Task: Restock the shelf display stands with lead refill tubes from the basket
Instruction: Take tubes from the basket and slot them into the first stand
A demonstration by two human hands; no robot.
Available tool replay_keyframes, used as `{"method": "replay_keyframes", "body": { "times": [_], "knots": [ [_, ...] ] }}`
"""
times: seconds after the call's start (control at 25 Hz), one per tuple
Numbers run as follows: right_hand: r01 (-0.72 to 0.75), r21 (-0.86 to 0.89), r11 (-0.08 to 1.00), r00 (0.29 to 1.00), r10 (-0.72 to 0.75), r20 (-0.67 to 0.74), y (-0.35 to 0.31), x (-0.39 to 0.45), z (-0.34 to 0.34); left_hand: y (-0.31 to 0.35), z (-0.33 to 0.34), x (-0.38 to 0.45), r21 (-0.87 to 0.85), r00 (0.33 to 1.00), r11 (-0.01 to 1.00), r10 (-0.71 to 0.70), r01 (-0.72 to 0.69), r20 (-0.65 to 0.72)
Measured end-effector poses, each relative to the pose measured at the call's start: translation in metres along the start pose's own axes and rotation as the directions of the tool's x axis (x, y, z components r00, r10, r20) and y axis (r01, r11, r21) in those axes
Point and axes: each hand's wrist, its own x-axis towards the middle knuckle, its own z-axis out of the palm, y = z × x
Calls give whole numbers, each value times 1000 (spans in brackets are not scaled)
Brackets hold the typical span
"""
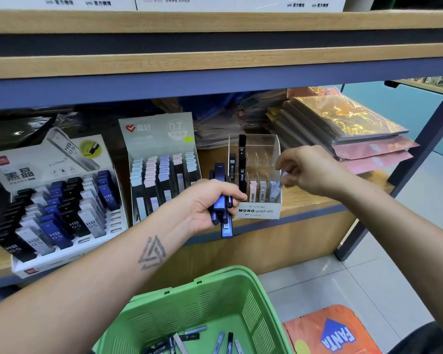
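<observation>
A person stands at a stationery shelf, restocking. Their left hand (pixel 210 200) is curled tight around a bundle of dark blue lead refill tubes (pixel 223 213), held just in front of a clear MONO graph display stand (pixel 256 175). Just to its right, the right hand (pixel 310 169) pinches one pale tube (pixel 278 189) between fingertips and lowers it, tilted, into the stand's front right slot, beside three pale tubes already seated. This looks like the filling step, midway. Next, the tube likely needs straightening so it drops fully in, then another drawn from the bundle. Below both hands, a green basket (pixel 241 282) holds more loose tubes (pixel 189 338). Left of the left hand stand two fuller cardboard displays (pixel 161 159).
</observation>
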Motion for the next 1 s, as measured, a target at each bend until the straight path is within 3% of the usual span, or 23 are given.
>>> {"method": "replay_keyframes", "body": {
  "times": [0.12,0.44,0.8,0.88,0.96,1.0],
  "knots": [
    [45,-137,990,999,-46,-5,3,2,13,0,0,-1,-2,1000,1000,-3,3,3],
    [121,-237,964,991,-132,-33,5,1,35,1,-2,-2,-4,1000,1000,-4,4,14],
    [129,-380,916,984,-165,-62,-1,-5,43,5,-9,-4,-185,994,980,-57,73,91],
    [164,-196,967,977,-186,-104,-10,-3,37,4,-9,-3,-164,991,982,-77,94,106],
    [137,223,965,990,-128,-56,-28,-4,33,3,-9,-3,-135,988,985,-91,108,126],
    [86,428,900,994,-106,25,-38,-5,32,3,-9,-4,-127,986,985,-95,113,138]
  ]
}}
